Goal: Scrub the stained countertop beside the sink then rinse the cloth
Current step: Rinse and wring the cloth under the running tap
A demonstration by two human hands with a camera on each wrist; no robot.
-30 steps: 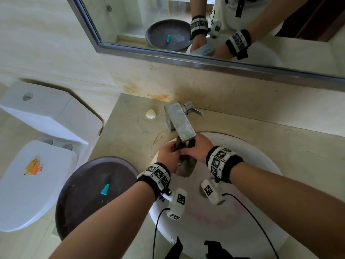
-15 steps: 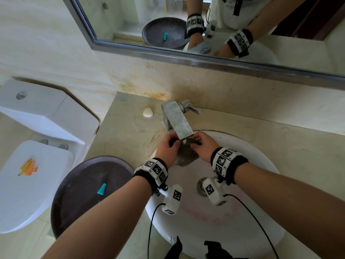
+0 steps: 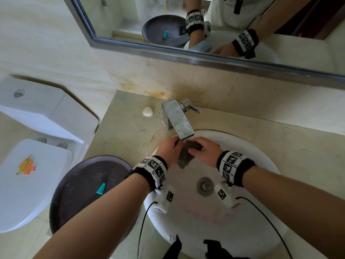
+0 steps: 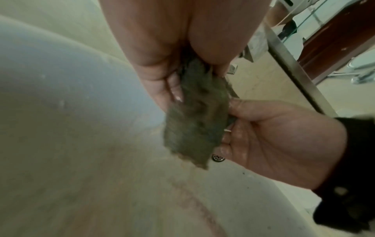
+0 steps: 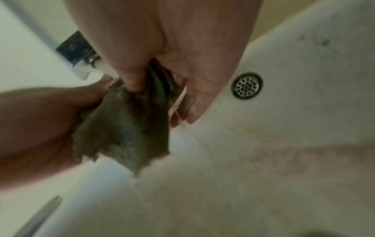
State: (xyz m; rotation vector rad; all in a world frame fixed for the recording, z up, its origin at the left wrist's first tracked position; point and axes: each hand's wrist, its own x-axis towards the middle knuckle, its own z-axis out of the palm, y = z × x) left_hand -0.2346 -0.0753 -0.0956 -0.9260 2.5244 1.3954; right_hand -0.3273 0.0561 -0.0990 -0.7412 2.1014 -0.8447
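A dark grey-green cloth point(image 3: 185, 156) hangs over the white sink basin point(image 3: 257, 157), just under the spout of the square metal tap point(image 3: 177, 119). My left hand point(image 3: 168, 150) grips its left edge and my right hand point(image 3: 202, 151) pinches its upper right part. In the left wrist view the cloth point(image 4: 196, 115) dangles between both hands, its ragged lower edge free. In the right wrist view the thumb and fingers of my right hand point(image 5: 154, 86) bunch the cloth point(image 5: 125, 128), and a thin trickle of water falls from it. The beige stone countertop point(image 3: 128, 131) lies left of the sink.
The drain point(image 3: 205, 186) sits mid-basin. A dark round tray point(image 3: 82, 186) with a small teal cap point(image 3: 101, 188) stands on the counter's left front. A white shell-like piece point(image 3: 148, 111) lies by the tap. A toilet point(image 3: 28, 165) stands left; a mirror point(image 3: 205, 25) hangs above.
Both hands have stayed under the tap spout, working the cloth between them; the cloth now hangs lower and more spread than half a second ago.
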